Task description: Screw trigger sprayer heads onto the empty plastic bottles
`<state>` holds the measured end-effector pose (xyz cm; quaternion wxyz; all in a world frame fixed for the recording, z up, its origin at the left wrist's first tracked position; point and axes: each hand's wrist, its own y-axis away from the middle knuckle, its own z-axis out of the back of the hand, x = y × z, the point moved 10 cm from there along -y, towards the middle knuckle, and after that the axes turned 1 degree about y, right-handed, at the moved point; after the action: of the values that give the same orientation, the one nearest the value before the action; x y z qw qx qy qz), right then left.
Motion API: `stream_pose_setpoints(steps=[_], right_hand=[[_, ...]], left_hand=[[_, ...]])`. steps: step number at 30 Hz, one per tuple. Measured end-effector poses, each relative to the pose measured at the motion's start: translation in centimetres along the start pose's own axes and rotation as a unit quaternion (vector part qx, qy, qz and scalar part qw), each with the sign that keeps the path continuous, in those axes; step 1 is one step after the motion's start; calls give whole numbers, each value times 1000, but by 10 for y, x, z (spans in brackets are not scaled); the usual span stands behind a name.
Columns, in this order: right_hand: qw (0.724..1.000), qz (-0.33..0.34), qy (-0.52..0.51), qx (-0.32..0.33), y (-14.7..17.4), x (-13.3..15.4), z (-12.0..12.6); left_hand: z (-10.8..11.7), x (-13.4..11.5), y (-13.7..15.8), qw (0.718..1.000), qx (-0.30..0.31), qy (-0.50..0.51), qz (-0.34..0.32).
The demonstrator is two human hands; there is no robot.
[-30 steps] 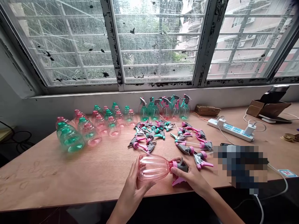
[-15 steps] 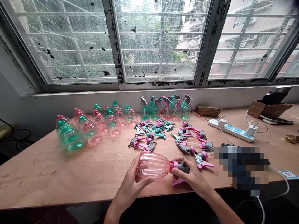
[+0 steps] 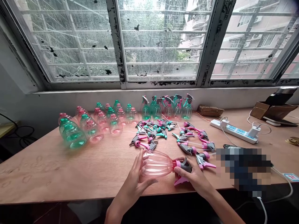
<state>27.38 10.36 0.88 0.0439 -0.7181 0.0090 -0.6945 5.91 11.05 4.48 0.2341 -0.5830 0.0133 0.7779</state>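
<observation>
A clear pink spray bottle [image 3: 157, 164] lies sideways between my hands over the table's front edge, its neck to the right. My left hand [image 3: 133, 180] is wrapped round the bottle's base end, thumb below. At the neck, a grey and pink spray head [image 3: 184, 165] sits on the bottle, its pink trigger pointing down. My right hand [image 3: 195, 177] grips this spray head around the collar; some fingers are hidden behind it. Just beyond lie loose grey, pink and green spray heads [image 3: 151, 132] in a heap, with more to the right.
Open pink and green bottles [image 3: 73, 135] stand at the left. Several bottles with spray heads [image 3: 168, 109] line the window wall. A power strip [image 3: 233, 131], a brown box [image 3: 210, 110], a phone stand [image 3: 273, 107] and white cables are on the right, near a blurred patch.
The whole view has shifted slightly. Both hands keep hold of the bottle and its spray head, with barely any change in their grip.
</observation>
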Motion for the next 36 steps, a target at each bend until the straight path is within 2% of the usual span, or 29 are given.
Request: stream_pose_setpoints(steps=[6,11,17,20,25,28,33,36], right_hand=[[1000,-6,-2,3,0,-3,-1],[1000,10,6,-13,1,2,-2],[1000,-5,-19,-14,1,1,-3],[1000,-8,-13,-13,1,0,-2],[999,26,41,-4,1,8,-2],[999,21,30,-5,1,8,-1],[1000,6,-10,-6,1,3,-2],[1000,8,-6,2,1,4,-3]], left_hand=[[0,10,2,999,2,-34,-12],[1,1,7,999,-32,-25,-19],[1,-11,9,994,-44,-88,-45],[3,-9,11,989,-63,-127,-45],[3,-7,13,985,-73,-148,-42],[-1,-7,12,986,-58,-149,-45],[0,-15,14,979,-95,-156,-91],[-1,-15,14,980,-99,-152,-78]])
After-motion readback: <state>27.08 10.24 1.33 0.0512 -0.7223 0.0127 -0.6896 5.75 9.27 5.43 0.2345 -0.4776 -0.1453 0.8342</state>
